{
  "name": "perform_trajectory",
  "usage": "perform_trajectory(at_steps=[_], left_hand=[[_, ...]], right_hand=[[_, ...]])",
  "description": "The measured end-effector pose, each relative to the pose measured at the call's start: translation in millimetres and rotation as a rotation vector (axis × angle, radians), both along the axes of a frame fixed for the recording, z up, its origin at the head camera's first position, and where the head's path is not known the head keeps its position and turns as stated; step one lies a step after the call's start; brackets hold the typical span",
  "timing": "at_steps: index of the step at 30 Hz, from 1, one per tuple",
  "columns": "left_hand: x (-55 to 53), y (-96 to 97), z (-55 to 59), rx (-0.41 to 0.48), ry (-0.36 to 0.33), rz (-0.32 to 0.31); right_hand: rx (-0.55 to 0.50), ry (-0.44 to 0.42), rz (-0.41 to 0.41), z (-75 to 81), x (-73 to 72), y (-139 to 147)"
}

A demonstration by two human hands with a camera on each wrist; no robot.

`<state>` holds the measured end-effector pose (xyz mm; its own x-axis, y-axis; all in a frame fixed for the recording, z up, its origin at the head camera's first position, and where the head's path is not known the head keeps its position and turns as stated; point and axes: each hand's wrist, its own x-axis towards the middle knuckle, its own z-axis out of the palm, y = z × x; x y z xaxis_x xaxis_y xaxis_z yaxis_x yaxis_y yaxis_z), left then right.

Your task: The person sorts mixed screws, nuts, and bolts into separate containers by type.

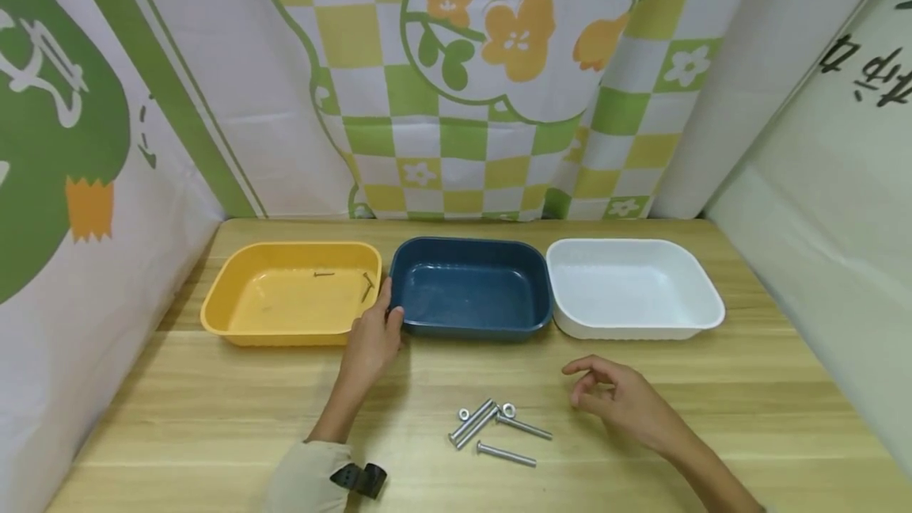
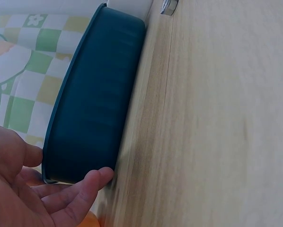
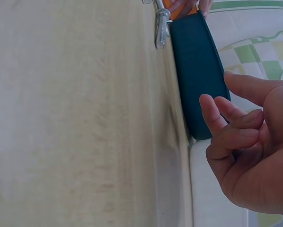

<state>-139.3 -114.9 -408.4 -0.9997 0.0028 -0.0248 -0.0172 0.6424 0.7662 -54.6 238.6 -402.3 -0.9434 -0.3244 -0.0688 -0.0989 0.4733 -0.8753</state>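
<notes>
My left hand (image 1: 374, 335) holds the near left corner of the dark blue tray (image 1: 470, 333), reaching between it and the yellow tray (image 1: 285, 338). In the left wrist view, the fingertips (image 2: 103, 176) lie against the blue tray's end, low near the table, and another digit meets its rim. My right hand (image 1: 627, 406) hovers over the table in front of the white tray (image 1: 634, 332), fingers loosely bent and holding nothing. Several silver bolts (image 1: 506, 454) lie between the hands, with a hex nut (image 1: 509, 410) and a smaller nut (image 1: 464, 414) beside them.
The three trays stand in a row along the back of the wooden table (image 1: 214, 418). Small brown screws (image 1: 324, 274) lie in the yellow tray. A patterned curtain (image 1: 442, 141) hangs behind, and white cloth walls flank both sides.
</notes>
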Motion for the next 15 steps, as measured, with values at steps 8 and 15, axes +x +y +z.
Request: perform_trajectory(at_steps=[8, 15], left_hand=[[-0.3, -0.1, -2.2, 0.007, -0.013, 0.003], [-1.1, -0.8, 0.2, -0.003, -0.011, 0.004]], right_hand=[[-0.013, -0.034, 0.039, -6.9, 4.1, 2.9], [-0.054, -0.103, 0.041, -10.3, 8.5, 1.1]])
